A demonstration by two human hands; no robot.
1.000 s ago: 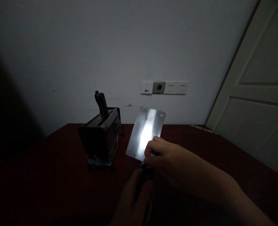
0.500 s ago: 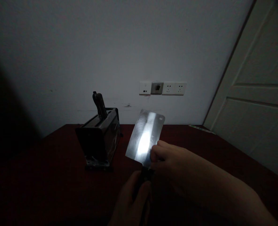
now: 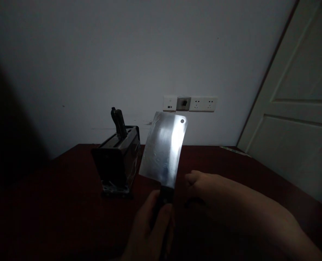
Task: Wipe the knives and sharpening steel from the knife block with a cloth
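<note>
My left hand (image 3: 150, 232) is wrapped round the dark handle of a steel cleaver (image 3: 163, 148), whose broad shiny blade is raised and tilted up towards the wall. My right hand (image 3: 204, 188) hovers just right of the blade's lower edge, apart from it, its fingers loosely curled with nothing in them. To the left on the dark red table (image 3: 54, 210) stands a dark metal knife block (image 3: 117, 161) with one knife handle (image 3: 118, 121) sticking up out of a slot.
The room is dim. A white wall with a row of sockets (image 3: 189, 103) lies behind the table. A white door (image 3: 302, 119) stands at the right. A thin pale strip (image 3: 234, 150) lies at the table's far right edge.
My right hand has let go of the blade and drawn back to the right. The left hand has lifted the cleaver, so the blade stands higher and more upright.
</note>
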